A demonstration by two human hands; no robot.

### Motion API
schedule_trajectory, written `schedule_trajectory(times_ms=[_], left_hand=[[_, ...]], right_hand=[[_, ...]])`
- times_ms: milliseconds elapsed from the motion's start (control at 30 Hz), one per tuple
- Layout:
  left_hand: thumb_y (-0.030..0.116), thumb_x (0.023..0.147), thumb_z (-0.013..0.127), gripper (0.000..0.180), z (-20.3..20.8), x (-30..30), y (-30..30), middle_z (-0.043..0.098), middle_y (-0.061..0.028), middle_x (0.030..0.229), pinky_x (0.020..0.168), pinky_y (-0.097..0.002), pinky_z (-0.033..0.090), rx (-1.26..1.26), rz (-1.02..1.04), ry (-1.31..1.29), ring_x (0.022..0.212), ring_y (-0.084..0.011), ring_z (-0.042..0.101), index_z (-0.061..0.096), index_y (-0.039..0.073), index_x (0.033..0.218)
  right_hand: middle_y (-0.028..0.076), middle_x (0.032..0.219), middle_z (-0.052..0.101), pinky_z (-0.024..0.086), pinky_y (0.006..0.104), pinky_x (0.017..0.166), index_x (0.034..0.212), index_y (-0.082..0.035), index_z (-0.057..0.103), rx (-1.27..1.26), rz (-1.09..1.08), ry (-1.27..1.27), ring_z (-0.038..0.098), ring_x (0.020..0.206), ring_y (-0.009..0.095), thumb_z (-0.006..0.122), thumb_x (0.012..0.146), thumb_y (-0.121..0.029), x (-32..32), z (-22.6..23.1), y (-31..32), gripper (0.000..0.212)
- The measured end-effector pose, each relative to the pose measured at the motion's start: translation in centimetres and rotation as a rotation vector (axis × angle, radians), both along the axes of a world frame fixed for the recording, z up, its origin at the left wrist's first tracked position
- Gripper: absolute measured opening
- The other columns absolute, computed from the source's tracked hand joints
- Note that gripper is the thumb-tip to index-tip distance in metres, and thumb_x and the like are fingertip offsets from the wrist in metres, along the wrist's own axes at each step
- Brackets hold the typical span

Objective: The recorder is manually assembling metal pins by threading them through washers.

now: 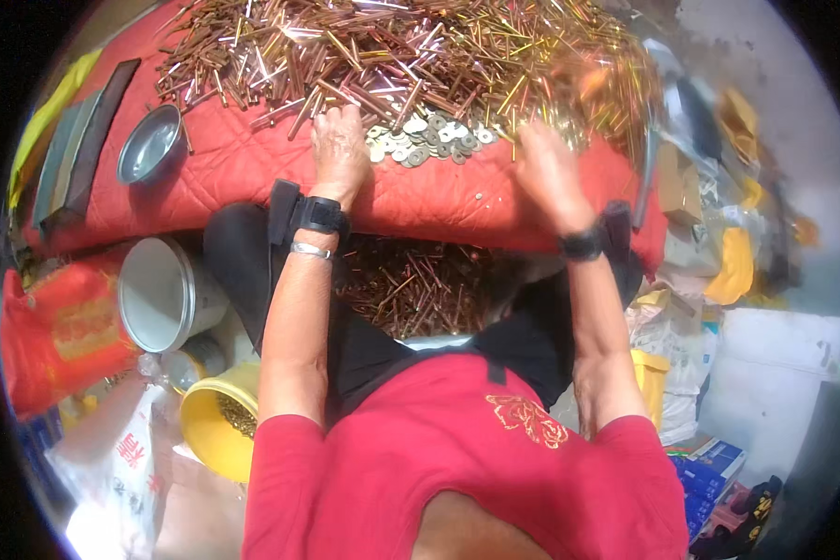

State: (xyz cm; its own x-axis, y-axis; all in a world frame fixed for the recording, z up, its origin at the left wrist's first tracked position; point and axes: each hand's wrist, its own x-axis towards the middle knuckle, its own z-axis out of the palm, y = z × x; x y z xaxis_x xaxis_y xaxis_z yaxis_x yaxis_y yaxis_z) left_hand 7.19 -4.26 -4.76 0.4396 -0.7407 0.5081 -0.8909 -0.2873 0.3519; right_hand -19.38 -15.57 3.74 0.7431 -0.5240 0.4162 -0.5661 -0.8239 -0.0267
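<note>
A heap of thin copper-coloured metal rods [392,56] covers the far part of a red quilted cloth [243,163]. At its near edge lies a small pile of flat silver-grey washers [425,140]. My left hand [339,154] is just left of the washers, against the edge of the rods. Its fingers are curled closed, and what they hold is hidden. My right hand [546,168] is right of the washers, beside the rods. Motion blurs its fingers, and a yellowish rod stands next to their tips; whether they grip it cannot be told.
A metal bowl [151,145] sits at the cloth's left. Below are a white bucket [154,294] and a yellow bucket [217,439] with small brass-coloured pieces inside. More rods [415,289] lie between my knees. Boxes and bags, including a blue box [709,476], crowd the right side.
</note>
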Motion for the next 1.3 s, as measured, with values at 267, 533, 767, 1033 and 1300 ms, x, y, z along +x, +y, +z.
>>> schedule_trajectory(times_ms=[267, 533, 767, 1033, 1300], left_hand=[[0.012, 0.085, 0.056, 0.017, 0.5, -0.3, -0.6, 0.063, -0.02, 0.089, 0.074, -0.0472, 0.047, -0.312, -0.072, 0.654, 0.079, -0.0403, 0.058, 0.06, 0.002, 0.098], [0.011, 0.092, 0.06, 0.017, 0.8, -2.2, 1.0, 0.067, -0.0084, 0.09, 0.066, -0.0282, 0.052, -0.535, -0.524, 2.095, 0.076, -0.0182, 0.063, 0.061, 0.001, 0.106], [0.006, 0.089, 0.061, 0.031, 2.3, -4.4, 2.2, 0.063, -0.0137, 0.112, 0.091, -0.0412, 0.053, -0.471, -0.599, 2.248, 0.107, -0.0302, 0.061, 0.055, 0.002, 0.119], [0.006, 0.088, 0.063, 0.027, 3.9, -6.5, 2.6, 0.064, -0.0093, 0.107, 0.083, -0.0396, 0.058, -0.5, -0.717, 2.148, 0.101, -0.0258, 0.064, 0.053, 0.007, 0.113], [0.018, 0.093, 0.06, 0.024, 3.2, -7.2, 2.2, 0.059, 0.0016, 0.08, 0.047, -0.0167, 0.041, -0.265, -0.661, 2.147, 0.06, -0.0046, 0.053, 0.059, 0.003, 0.111]], right_hand=[[0.017, 0.092, 0.058, 0.051, 0.0457, 0.069, 0.098, -0.007, 0.06, 0.255, 0.085, -0.105, 0.061, 0.081, 0.038, 0.057, 0.084, -0.01, 1.4, -1.4, 4.0, 0.014], [0.016, 0.085, 0.06, 0.051, 0.0461, 0.066, 0.096, -0.01, 0.064, 0.265, 0.139, -0.06, 0.062, 0.078, 0.037, 0.055, 0.083, -0.009, 1.7, -2.4, 3.3, 0.015], [0.02, 0.078, 0.067, 0.054, 0.0452, 0.065, 0.07, -0.002, 0.068, 0.154, 0.103, 0.456, 0.067, 0.074, 0.036, 0.059, 0.071, -0.009, 6.6, 0.6, 1.5, 0.011], [0.016, 0.083, 0.067, 0.053, 0.0424, 0.068, 0.09, -0.01, 0.068, 0.222, 0.229, 0.275, 0.066, 0.077, 0.031, 0.058, 0.079, -0.012, 3.9, -0.4, 0.9, 0.016], [0.003, 0.086, 0.066, 0.047, 0.0244, 0.069, 0.107, -0.006, 0.068, 0.803, 0.119, -0.59, 0.059, 0.076, 0.01, 0.064, 0.086, -0.009, 1.5, 0.2, 4.2, 0.021]])
